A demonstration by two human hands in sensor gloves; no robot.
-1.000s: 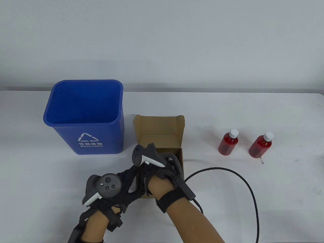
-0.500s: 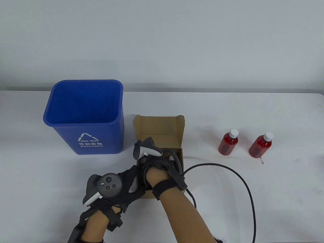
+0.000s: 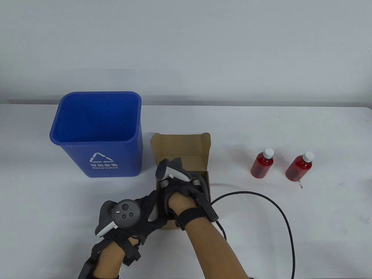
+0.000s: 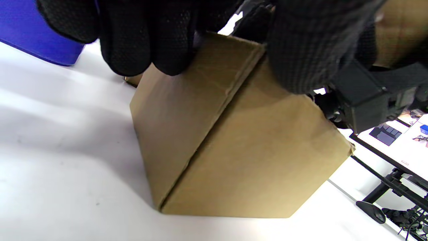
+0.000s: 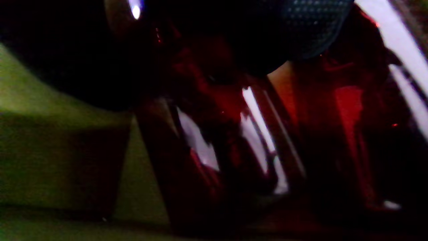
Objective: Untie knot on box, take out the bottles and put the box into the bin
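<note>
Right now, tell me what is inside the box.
The right hand reaches down into the box. The right wrist view shows dark red bottles in there, dim and blurred; their count is unclear. From above, the hand covers the contents.

My right wrist view is dark and blurred. My gloved right hand (image 5: 234, 33) fills the top edge, a patch of mesh fabric catching light at upper right. Below it stand red bottles (image 5: 207, 147), close together, with white glints on their sides. A dull brown-green box wall (image 5: 50, 150) occupies the left side.
</note>
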